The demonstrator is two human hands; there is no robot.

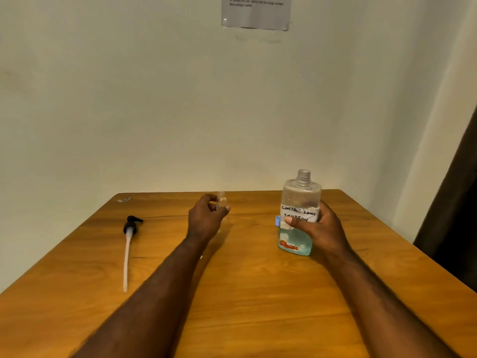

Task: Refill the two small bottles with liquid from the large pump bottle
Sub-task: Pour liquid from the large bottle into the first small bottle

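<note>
A plain pale wall closes in behind the wooden table [245, 293], with a printed sheet [256, 11] taped high up, too blurred to read. Your right hand [313, 227] is wrapped around the large bottle [300, 200], fingers closed on its labelled middle, and the bottle stands on the table near the right side with its threaded neck bare; the pump head [129, 239], tube attached, lies well apart at the left. Your left hand [206, 215] pinches a small clear bottle [221, 201] between thumb and fingertips, held upright above the table centre, its mouth apparently uncapped. A small blue piece [277, 220] shows just beside the large bottle's left edge; you cannot tell what it is, and the second small bottle is not clearly in view. The main risk lies in the mismatch of openings: the large neck is wide and the small mouth narrow, so a quick tilt likely sends liquid over your fingers and the table. The fingertip pinch is light, and a wet, smooth bottle may slip or twist out of it. Pouring in mid-air with neither bottle braced adds wobble.
</note>
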